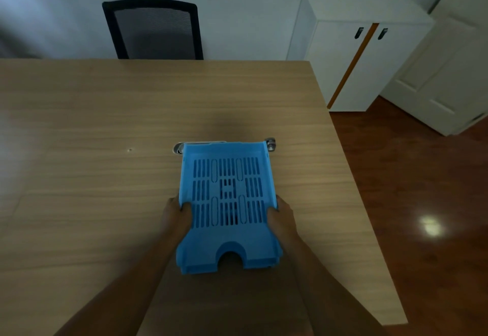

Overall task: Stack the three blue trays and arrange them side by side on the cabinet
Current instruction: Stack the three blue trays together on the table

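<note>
A blue slotted tray stack (pixel 228 203) is held over the wooden table (pixel 105 177), a little right of its middle. At its near edge layered rims show, so more than one tray is nested. My left hand (pixel 177 217) grips the stack's left side with the thumb on the tray floor. My right hand (pixel 284 217) grips the right side the same way. The white cabinet (pixel 367 8) stands beyond the table's right corner, its top bare.
Small metal parts (pixel 270 143) poke out from behind the stack's far edge. A black mesh chair (pixel 153 29) stands at the table's far side. Brown floor (pixel 422 203) and a white door (pixel 454 71) lie to the right.
</note>
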